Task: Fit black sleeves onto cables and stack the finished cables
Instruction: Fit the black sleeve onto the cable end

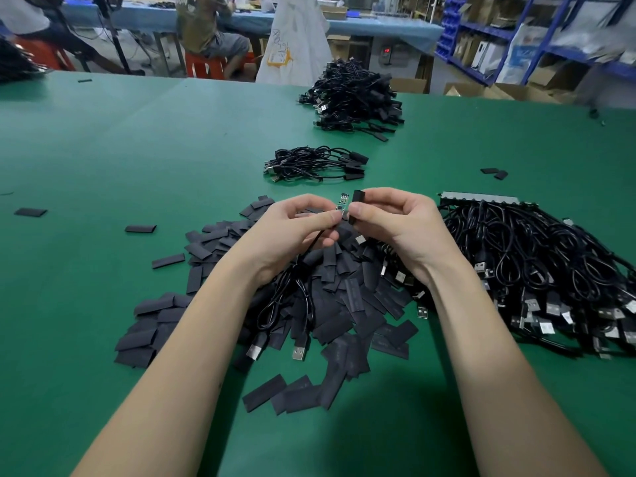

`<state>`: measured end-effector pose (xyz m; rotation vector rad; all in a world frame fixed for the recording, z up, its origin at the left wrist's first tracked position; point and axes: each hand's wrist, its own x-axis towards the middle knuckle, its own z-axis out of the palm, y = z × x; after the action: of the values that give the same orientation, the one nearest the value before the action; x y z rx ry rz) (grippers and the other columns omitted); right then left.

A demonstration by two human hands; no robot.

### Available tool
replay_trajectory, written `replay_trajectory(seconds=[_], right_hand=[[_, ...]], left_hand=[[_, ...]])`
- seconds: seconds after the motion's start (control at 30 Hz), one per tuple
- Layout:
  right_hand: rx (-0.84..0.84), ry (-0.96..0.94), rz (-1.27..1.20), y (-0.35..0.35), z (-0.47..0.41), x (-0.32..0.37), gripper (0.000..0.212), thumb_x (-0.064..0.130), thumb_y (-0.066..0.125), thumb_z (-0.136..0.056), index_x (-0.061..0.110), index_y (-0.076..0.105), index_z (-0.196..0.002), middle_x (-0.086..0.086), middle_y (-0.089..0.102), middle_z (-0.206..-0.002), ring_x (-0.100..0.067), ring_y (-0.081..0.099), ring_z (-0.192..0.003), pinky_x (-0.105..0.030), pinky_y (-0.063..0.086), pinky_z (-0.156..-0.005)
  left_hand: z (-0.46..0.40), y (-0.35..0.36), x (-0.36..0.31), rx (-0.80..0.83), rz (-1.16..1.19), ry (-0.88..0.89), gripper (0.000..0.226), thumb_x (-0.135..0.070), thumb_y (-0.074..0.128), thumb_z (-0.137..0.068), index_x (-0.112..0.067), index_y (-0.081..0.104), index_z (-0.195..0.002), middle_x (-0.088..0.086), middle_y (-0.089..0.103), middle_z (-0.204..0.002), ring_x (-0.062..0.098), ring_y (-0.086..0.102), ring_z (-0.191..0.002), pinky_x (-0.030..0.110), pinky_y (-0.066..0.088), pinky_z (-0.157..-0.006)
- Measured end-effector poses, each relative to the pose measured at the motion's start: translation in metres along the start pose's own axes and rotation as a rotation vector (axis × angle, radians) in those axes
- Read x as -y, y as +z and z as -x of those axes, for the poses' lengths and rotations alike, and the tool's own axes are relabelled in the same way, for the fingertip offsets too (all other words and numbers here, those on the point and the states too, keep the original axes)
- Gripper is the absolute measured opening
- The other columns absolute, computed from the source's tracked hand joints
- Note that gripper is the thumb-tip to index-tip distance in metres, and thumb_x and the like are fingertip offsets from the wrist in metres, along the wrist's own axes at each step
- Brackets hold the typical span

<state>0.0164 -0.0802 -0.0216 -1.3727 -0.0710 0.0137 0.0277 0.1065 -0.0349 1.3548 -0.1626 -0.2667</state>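
1. The black sleeve (355,205) stood nearly upright in the right hand (392,222), pinched between thumb and fingers, just beside the bare end of the cable (311,246) and not yet over it.
2. The left hand (296,222) pinched that cable just under its small circuit board (342,201), which pointed toward 12 o'clock; the rest of the cable hung down toward 6 o'clock onto the pile.
3. In my judgement the step in hand was the fitting itself: the sleeve's opening was being lined up with the board tip. The next move called for opening the flat sleeve a little and sliding it down over the board without bending it.
4. Under the hands lay the heap of loose sleeves (344,304) on the green table (103,149).
5. At 3 o'clock lay the bundle of unsleeved cables (537,263).
6. At 12 o'clock lay a small stack of finished cables (315,163), and further at 12 o'clock a bigger pile (354,98).
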Motion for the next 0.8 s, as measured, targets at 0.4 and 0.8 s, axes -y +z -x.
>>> replay_trajectory(seconds=[0.4, 0.8], right_hand=[[-0.143, 0.022, -0.391, 0.007, 0.0, 0.005, 0.024, -0.004, 0.073, -0.086, 0.001, 0.066, -0.108, -0.012, 0.075, -0.093, -0.017, 0.074, -0.083, -0.022, 0.059, -0.072], [-0.082, 0.025, -0.401, -0.001, -0.001, 0.004, 0.035, 0.005, 0.078, -0.072, 0.005, 0.066, -0.104, -0.01, 0.076, -0.093, -0.018, 0.075, -0.085, -0.022, 0.059, -0.074]], left_hand=[[0.001, 0.005, -0.001, 0.057, -0.054, -0.027, 0.005, -0.006, 0.073, -0.088, -0.009, 0.074, -0.092, 0.004, 0.069, -0.079, 0.011, 0.064, -0.065, 0.016, 0.053, -0.064], [0.003, 0.008, -0.004, 0.071, -0.008, -0.028, 0.007, -0.002, 0.071, -0.089, -0.007, 0.071, -0.094, 0.003, 0.069, -0.078, 0.009, 0.063, -0.063, 0.016, 0.052, -0.062]])
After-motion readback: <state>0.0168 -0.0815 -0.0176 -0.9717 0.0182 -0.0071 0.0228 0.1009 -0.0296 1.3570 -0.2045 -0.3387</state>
